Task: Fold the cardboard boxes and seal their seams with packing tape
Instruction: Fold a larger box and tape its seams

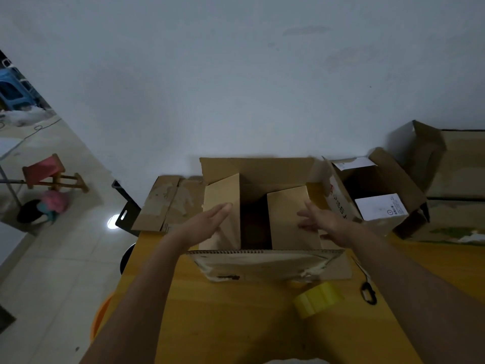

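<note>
An open brown cardboard box (262,264) stands on the yellow table (231,324) before me. Its two side flaps lean inward over the dark opening; the far flap stands up and the near flap hangs toward me. My left hand (210,222) lies flat with straight fingers on the left flap. My right hand (319,222) presses with spread fingers on the right flap. A yellow roll of packing tape (316,300) lies on the table to the right of the box's near flap, untouched.
Black-handled scissors (367,292) lie right of the tape. A flattened carton (168,203) lies left of the box. An open carton with white boxes (380,206) and larger cartons (451,179) stand at the right. Stools and tiled floor (52,258) are at the left.
</note>
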Tool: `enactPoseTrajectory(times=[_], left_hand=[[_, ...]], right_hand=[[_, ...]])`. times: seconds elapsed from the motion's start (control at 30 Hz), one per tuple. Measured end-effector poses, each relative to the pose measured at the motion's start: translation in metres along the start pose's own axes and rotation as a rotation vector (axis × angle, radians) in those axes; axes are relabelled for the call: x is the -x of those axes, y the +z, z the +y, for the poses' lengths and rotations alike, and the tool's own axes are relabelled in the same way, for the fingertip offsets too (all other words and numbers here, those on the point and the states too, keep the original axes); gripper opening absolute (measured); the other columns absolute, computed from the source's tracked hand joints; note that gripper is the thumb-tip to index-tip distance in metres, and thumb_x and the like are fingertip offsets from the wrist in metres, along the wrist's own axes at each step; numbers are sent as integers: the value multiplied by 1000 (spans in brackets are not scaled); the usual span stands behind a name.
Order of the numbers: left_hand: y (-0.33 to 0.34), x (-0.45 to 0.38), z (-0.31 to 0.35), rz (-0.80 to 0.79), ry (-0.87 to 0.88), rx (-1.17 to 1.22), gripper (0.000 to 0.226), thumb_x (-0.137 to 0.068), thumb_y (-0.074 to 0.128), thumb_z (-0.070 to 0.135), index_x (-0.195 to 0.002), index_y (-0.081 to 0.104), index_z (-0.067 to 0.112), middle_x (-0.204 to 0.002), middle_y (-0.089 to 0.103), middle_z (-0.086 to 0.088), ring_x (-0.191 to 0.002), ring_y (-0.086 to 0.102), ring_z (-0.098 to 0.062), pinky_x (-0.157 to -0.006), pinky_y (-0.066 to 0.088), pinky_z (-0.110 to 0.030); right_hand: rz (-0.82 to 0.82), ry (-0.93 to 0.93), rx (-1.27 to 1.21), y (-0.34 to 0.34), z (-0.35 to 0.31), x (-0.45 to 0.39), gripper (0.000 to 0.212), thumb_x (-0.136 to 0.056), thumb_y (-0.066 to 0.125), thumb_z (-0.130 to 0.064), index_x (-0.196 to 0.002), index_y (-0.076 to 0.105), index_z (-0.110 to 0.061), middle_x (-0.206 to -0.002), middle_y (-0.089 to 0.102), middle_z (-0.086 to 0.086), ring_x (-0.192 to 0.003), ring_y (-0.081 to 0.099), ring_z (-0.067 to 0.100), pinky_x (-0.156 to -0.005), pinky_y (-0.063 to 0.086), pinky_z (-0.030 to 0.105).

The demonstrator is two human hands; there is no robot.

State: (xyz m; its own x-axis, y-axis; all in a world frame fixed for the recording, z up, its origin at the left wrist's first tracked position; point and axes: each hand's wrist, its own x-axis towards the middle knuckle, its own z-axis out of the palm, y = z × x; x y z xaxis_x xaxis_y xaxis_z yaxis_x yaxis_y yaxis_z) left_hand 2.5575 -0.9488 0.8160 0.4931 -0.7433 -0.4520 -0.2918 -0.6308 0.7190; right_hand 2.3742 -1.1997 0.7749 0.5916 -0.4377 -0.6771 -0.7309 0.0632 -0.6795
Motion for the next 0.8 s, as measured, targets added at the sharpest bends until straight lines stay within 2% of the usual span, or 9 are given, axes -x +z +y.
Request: enactPoseTrajectory(times=[0.13, 0.3, 0.37, 0.4, 0.47, 0.53, 0.63, 0.73, 0.8], left_hand=[[-18, 16, -33, -150, -97, 352, 78, -78, 26, 90, -139, 48, 48, -142, 53, -2, -128, 52, -20, -109, 40, -46], [4, 26, -61, -153, -87, 696, 83, -81, 21, 88, -141, 50, 39, -146, 46, -7, -133, 48, -29, -113, 34, -53], [15, 30, -71, -134, -28, 772, 91, -71, 23, 95, -141, 49, 43, -147, 47, -12, -137, 44, -30, -116, 28, -56], [19, 31, -76, -109, 4, 828, 96, -66, 27, 97, -142, 48, 43, -146, 49, -14, -137, 44, -31, -116, 28, -57], [26, 32, -84, -17, 52, 912, 100, -63, 29, 99, -143, 47, 41, -144, 52, -11, -135, 47, -30, -115, 30, -59], [37, 31, -80, 153, 38, 851, 98, -67, 22, 98, -138, 54, 38, -140, 58, -2, -132, 51, -24, -113, 33, -58], [56, 19, -55, 451, -74, 772, 90, -78, 7, 88, -111, 72, 34, -131, 62, 1, -125, 51, -20, -112, 35, -51], [65, -2, -39, 720, -181, 752, 82, -91, 12, 73, -124, 65, 19, -125, 58, -3, -119, 49, -20, -102, 39, -40], [64, -13, -42, 817, -129, 645, 72, -97, 16, 64, -128, 59, 15, -119, 61, -6, -114, 55, -25, -95, 45, -40]], right_hand=[[10, -14, -140, -4, 8, 0, 71, -96, 14, -68, -143, 46, -25, -134, 60, 3, -112, 55, 17, -109, 30, 45], [14, -4, -352, -9, 19, -2, 78, -91, 10, -74, -143, 44, -27, -133, 61, 6, -123, 53, 22, -114, 26, 49], [16, -3, -426, -11, 24, -5, 81, -90, 10, -77, -144, 44, -27, -131, 61, 6, -125, 52, 22, -116, 22, 51], [17, -2, -461, -12, 25, -5, 81, -89, 11, -78, -144, 43, -28, -130, 63, 6, -124, 53, 21, -114, 26, 51], [14, 11, -564, -12, 27, -6, 81, -88, 16, -79, -144, 44, -27, -128, 63, 8, -119, 56, 21, -95, 43, 46], [10, 5, -674, -11, 28, -3, 79, -89, 21, -77, -144, 44, -25, -129, 62, 11, -117, 58, 24, -84, 49, 42], [-19, -47, -767, -9, 32, 1, 75, -92, 24, -72, -143, 46, -20, -132, 59, 13, -117, 58, 27, -84, 49, 44], [-7, -107, -793, -8, 40, 3, 73, -93, 26, -70, -137, 50, -17, -130, 60, 15, -117, 59, 31, -84, 48, 43], [58, -128, -747, -6, 44, 2, 72, -92, 26, -71, -135, 53, -20, -132, 58, 13, -120, 55, 30, -85, 47, 42]])
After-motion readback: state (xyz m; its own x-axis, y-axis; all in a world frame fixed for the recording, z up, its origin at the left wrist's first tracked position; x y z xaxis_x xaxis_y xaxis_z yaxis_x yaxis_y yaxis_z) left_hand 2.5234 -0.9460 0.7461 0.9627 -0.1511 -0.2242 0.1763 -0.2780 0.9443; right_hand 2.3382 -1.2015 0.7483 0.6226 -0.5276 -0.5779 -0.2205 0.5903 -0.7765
